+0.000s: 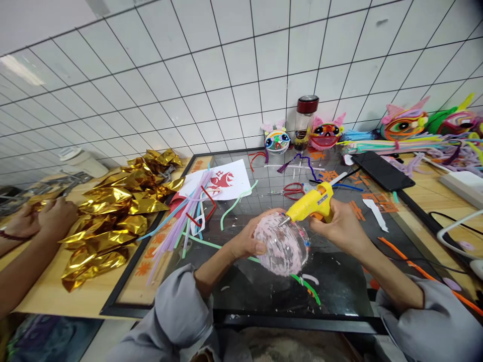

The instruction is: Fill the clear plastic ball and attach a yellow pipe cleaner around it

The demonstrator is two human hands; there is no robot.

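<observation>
Left hand point(253, 236) curls round the rim of the pink-streaked clear dome point(281, 246), steadying it above the dark worktop point(241, 294), while right hand point(341, 226) closes round the yellow glue gun point(311, 203) (nozzle at the dome's top), presumably for control.

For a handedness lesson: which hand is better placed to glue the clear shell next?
Probably the right hand: it holds the glue gun, nozzle at the shell, which the left hand supports.
</observation>
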